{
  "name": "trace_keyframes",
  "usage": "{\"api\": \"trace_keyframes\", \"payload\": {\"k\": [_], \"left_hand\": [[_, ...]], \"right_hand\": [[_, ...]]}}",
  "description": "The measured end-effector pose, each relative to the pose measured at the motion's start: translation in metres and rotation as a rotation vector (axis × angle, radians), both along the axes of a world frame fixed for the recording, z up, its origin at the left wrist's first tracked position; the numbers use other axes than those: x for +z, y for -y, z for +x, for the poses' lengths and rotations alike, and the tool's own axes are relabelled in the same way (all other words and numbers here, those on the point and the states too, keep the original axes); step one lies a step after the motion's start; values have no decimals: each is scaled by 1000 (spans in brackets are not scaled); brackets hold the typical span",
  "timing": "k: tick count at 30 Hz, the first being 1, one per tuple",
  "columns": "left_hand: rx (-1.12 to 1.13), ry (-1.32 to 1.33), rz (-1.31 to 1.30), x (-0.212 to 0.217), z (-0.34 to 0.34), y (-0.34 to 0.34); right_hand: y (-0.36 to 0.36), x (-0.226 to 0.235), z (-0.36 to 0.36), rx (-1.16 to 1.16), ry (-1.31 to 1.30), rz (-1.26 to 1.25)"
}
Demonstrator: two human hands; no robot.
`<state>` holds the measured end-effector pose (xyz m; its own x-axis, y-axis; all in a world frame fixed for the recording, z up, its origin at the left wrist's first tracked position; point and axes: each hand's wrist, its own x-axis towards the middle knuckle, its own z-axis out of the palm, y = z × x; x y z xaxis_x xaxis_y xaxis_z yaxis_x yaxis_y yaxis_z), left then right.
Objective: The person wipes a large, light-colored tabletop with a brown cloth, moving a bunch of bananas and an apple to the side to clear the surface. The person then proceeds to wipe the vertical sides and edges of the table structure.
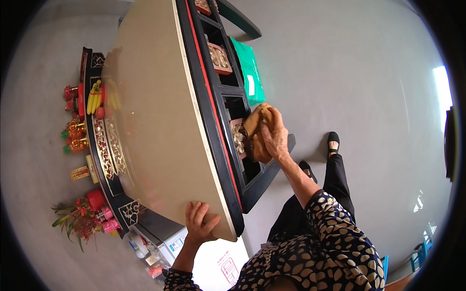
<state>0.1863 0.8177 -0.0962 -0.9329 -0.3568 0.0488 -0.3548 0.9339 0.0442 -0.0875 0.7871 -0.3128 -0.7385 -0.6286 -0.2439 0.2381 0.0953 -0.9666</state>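
Observation:
My right hand (275, 136) is closed round a crumpled brown cloth (258, 145), which lies against the side of a dark wooden altar table. Under and beside the cloth, a gilded carved panel (237, 137) shows within one of the table's black frames; part of it is hidden. My left hand (198, 220) rests with its fingers spread on the near corner of the table's beige top (160, 121). A red stripe (213, 104) runs along the dark edge between the top and the carved panels.
A green bag (248, 68) leans by the table's side. On the left, a carved black and gold shelf (103, 145) holds bananas (95, 98) and red ornaments. Potted leaves (77, 220) stand nearby. A white box (213, 262) is below my left hand. Grey floor (378, 97) lies to the right.

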Motion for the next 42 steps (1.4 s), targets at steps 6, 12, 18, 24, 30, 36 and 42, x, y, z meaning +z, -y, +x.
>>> {"api": "trace_keyframes", "payload": {"k": [6,12,18,24,30,36,42], "left_hand": [[-3,3,5,-2,2,2],[6,29,0,-1,9,-2],[-12,52,-23,0,1,4],[12,63,-40,0,7,-3],[18,65,-26,-2,11,-5],[10,76,-36,-2,10,-3],[30,85,-40,-1,9,-5]], "right_hand": [[-38,-5,15,591,-323,255],[-60,1,-36,639,-239,-43],[-1,-16,-7,455,-312,-96],[-66,-11,28,586,-328,-59],[-91,-2,-15,818,-81,-171],[-9,-7,-21,605,-50,-47],[-49,-38,26,583,-120,-153]]}}
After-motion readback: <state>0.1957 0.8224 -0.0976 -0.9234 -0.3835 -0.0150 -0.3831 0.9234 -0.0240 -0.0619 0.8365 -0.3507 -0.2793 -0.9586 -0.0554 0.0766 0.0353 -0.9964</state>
